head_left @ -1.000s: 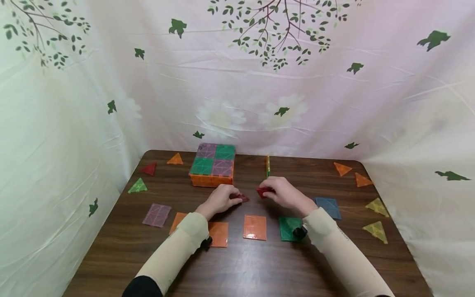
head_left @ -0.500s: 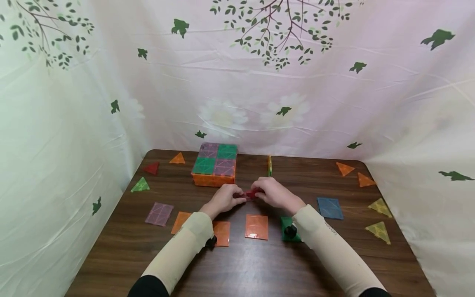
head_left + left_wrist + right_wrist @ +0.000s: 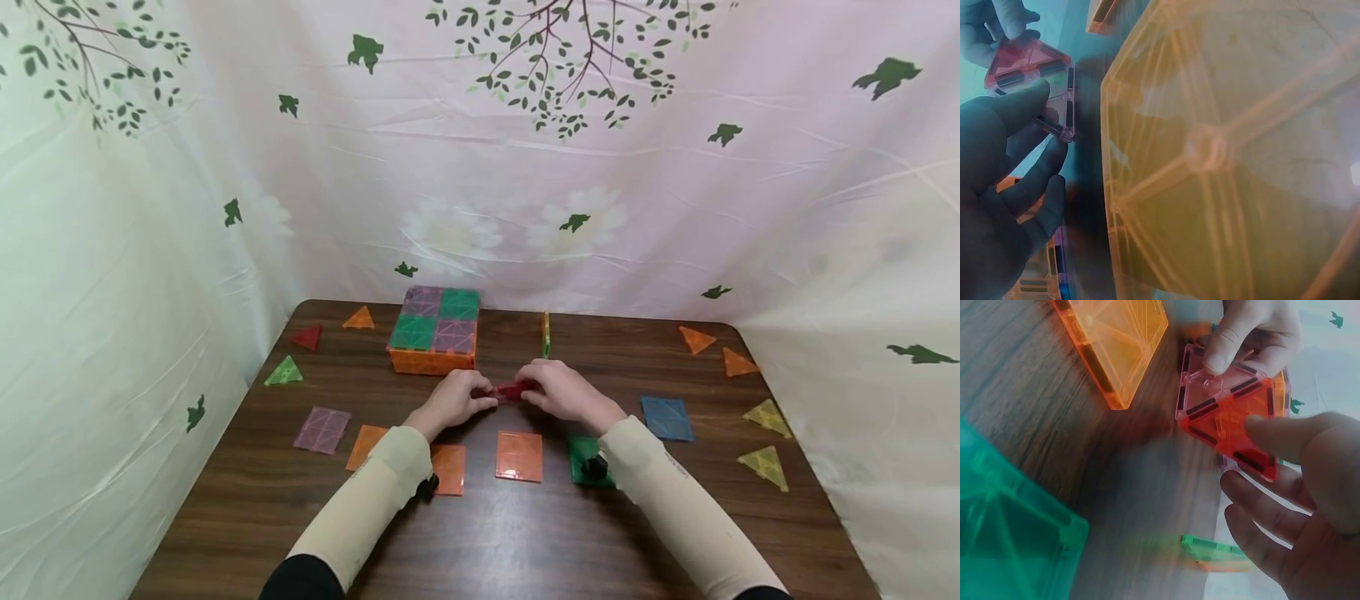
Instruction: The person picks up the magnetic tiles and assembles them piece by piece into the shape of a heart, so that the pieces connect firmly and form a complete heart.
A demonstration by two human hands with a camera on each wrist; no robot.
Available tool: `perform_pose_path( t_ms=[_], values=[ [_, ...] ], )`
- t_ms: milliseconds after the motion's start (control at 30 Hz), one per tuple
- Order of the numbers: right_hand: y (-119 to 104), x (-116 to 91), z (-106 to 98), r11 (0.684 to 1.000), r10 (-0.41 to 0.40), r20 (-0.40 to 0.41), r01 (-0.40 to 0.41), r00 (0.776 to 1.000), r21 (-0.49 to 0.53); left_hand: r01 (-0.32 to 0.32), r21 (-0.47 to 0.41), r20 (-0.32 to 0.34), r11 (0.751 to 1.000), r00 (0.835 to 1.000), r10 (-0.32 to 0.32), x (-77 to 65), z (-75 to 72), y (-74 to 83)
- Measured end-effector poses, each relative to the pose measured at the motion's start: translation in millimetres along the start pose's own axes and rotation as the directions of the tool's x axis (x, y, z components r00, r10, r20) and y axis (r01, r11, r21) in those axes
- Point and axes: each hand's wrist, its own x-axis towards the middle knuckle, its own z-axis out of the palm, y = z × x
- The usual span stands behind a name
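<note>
My left hand (image 3: pixel 450 400) pinches a translucent pink magnetic tile (image 3: pixel 1197 394), thumb on its upper face. From the other side my right hand (image 3: pixel 564 393) pinches a red triangular magnetic tile (image 3: pixel 1229 422) between thumb and fingers. In the right wrist view, one edge of the triangle runs along the pink tile's edge. The two hands meet over the table's middle, just in front of the tile box. In the left wrist view, the left fingers (image 3: pixel 1047 206) cover part of the pink tile, and the red triangle (image 3: pixel 1019 56) shows beyond it.
A box built of tiles (image 3: pixel 431 360) stands behind my left hand. Tiles stand upright on edge (image 3: pixel 545 335) behind my right hand. An orange square (image 3: pixel 519 457), a green square (image 3: pixel 581 462) and a blue square (image 3: pixel 667 419) lie nearer. Several triangles line both table sides.
The hands were apart a second ago. My right hand has moved left and brought the red triangle up to the pink tile; the left hand has stayed nearly still.
</note>
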Motion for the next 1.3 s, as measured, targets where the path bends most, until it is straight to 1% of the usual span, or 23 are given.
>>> perform_pose_path(
  t_ms=[133, 233, 333, 467, 533, 600, 667, 767, 867, 933, 1033, 1100, 1133, 1200, 1233, 1300],
  values=[
    [4.3, -12.2, -5.1, 0.999, 0.036, -0.018, -0.036, 0.999, 0.013, 0.009, -0.005, 0.0, 1.0, 1.0, -0.009, 0.8, 1.4, -1.1],
    [10.0, -26.7, -11.6, 0.997, 0.072, -0.038, -0.071, 0.997, 0.024, 0.001, 0.001, -0.005, 1.0, 1.0, -0.001, 0.7, 3.3, -1.6],
    [19.9, -46.6, -19.5, 0.994, 0.11, -0.07, -0.108, 0.991, 0.031, -0.016, 0.018, -0.007, 1.0, 1.0, 0.016, 1.0, 5.8, -2.0],
    [43.7, -79.7, -30.4, 0.989, 0.149, -0.158, -0.15, 0.976, 0.008, -0.036, 0.032, -0.007, 0.999, 0.999, 0.037, 1.4, 7.7, -3.0],
    [56.9, -98.4, -37.0, 0.982, 0.183, -0.205, -0.19, 0.962, -0.016, -0.039, 0.035, -0.009, 0.999, 0.999, 0.039, 1.6, 7.8, -3.2],
    [69.2, -118.9, -44.3, 0.968, 0.23, -0.244, -0.246, 0.942, -0.041, -0.038, 0.037, -0.009, 0.999, 0.999, 0.039, 2.1, 7.1, -2.3],
    [79.1, -140.9, -51.9, 0.947, 0.288, -0.266, -0.314, 0.92, -0.063, -0.029, 0.045, -0.005, 0.999, 1.0, 0.03, 3.1, 6.3, -0.2],
    [91.6, -174.9, -61.0, 0.903, 0.378, -0.277, -0.418, 0.884, -0.102, -0.022, 0.055, 0.003, 0.998, 1.0, 0.021, 4.5, 5.9, 3.1],
    [101.6, -206.3, -67.9, 0.846, 0.467, -0.258, -0.512, 0.846, -0.148, -0.02, 0.052, 0.005, 0.998, 1.0, 0.02, 4.4, 6.3, 4.9],
    [106.8, -225.0, -72.2, 0.806, 0.529, -0.226, -0.567, 0.818, -0.17, -0.019, 0.047, 0.007, 0.999, 1.0, 0.018, 3.1, 6.9, 5.2],
    [113.5, -247.5, -75.3, 0.745, 0.61, -0.167, -0.632, 0.775, -0.215, -0.008, 0.033, 0.008, 0.999, 1.0, 0.008, 0.3, 7.6, 4.4],
    [117.4, -258.2, -75.0, 0.713, 0.655, -0.117, -0.662, 0.746, -0.233, 0.003, 0.028, 0.008, 1.0, 1.0, -0.003, -1.7, 7.4, 3.4],
    [119.2, -261.9, -74.2, 0.703, 0.669, -0.094, -0.669, 0.737, -0.242, 0.008, 0.023, 0.006, 1.0, 1.0, -0.008, -2.6, 7.1, 3.0],
    [122.6, -266.9, -72.2, 0.697, 0.686, -0.042, -0.673, 0.726, -0.246, 0.015, 0.026, 0.002, 1.0, 1.0, -0.015, -3.9, 6.4, 1.8],
    [124.0, -268.4, -71.1, 0.698, 0.691, -0.024, -0.675, 0.723, -0.238, 0.017, 0.024, 0.001, 1.0, 1.0, -0.017, -4.4, 5.8, 1.3],
    [126.5, -270.4, -69.8, 0.706, 0.69, 0.002, -0.672, 0.724, -0.223, 0.025, 0.021, -0.001, 0.999, 1.0, -0.025, -4.8, 5.0, 0.4]
  ],
)
